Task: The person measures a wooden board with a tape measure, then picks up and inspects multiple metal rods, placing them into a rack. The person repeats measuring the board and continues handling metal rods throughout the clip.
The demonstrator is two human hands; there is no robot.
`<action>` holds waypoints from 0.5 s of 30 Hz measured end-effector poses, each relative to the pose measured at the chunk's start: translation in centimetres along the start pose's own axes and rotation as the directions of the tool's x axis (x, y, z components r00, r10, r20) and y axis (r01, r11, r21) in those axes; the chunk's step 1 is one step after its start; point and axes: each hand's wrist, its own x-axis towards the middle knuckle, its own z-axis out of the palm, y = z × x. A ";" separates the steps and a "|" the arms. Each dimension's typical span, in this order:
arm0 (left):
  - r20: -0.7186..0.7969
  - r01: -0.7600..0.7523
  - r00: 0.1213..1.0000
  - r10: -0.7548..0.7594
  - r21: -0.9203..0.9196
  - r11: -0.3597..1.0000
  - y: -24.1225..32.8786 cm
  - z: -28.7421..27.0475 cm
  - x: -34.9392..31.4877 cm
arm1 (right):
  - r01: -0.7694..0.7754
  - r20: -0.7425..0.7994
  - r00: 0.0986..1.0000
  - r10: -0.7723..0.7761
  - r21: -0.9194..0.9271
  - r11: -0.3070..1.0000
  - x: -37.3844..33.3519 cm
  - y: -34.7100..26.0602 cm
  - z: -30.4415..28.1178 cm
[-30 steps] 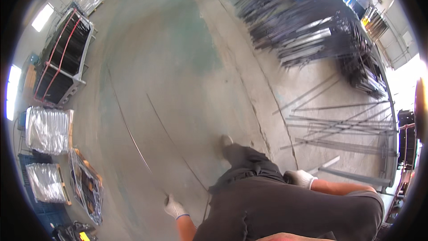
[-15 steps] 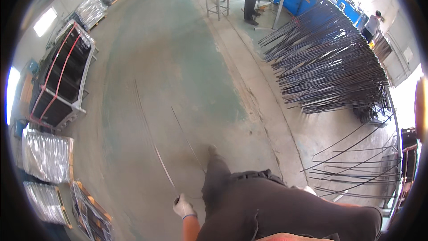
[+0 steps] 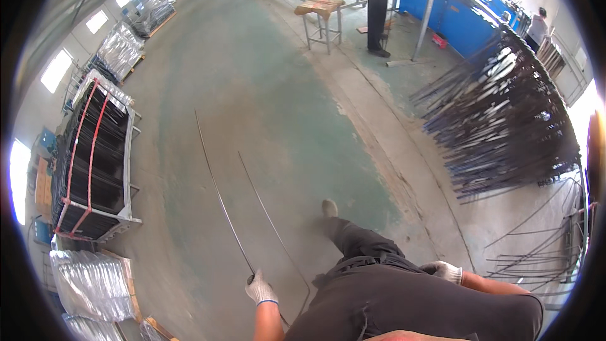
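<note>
My left hand [image 3: 261, 288], in a white knit glove, is closed around the near end of a long thin metal rod [image 3: 222, 205]. The rod reaches forward over the floor, slightly curved. Beside it runs a second thin dark line [image 3: 270, 218] of similar length, bent at its near end close to my leg. I cannot tell whether that is part of the same rod or another one. My right hand [image 3: 449, 271], also gloved, is beside my right hip. My dark clothing partly hides its fingers, and nothing shows in it.
At the right, many dark rods [image 3: 505, 120] hang on a rack, with several loose ones [image 3: 536, 265] nearer me. Ahead are a wooden-topped stool [image 3: 320, 6], a standing person [image 3: 379, 6] and blue panels [image 3: 429, 9]. Strapped black stock [image 3: 95, 158] and wrapped pallets [image 3: 91, 284] line the left.
I have stepped forward, and the view has turned so the stool and rack appear lower and further right. My right hand has come into fuller view. The rod stays in my left hand.
</note>
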 end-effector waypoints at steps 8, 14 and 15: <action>-0.111 -0.109 0.985 0.133 0.202 0.973 15.6 9.9 16.6 | -0.008 0.194 0.980 0.044 -0.181 0.984 18.9 -25.9 -3.0; -0.142 -0.078 0.986 0.093 0.106 0.991 21.5 15.5 30.8 | -0.058 0.264 0.963 0.051 0.021 0.998 33.8 -37.6 -3.9; -0.132 -0.064 0.988 0.077 0.098 0.993 22.2 17.1 33.4 | -0.114 0.275 0.957 0.088 0.079 0.990 36.6 -40.1 -3.1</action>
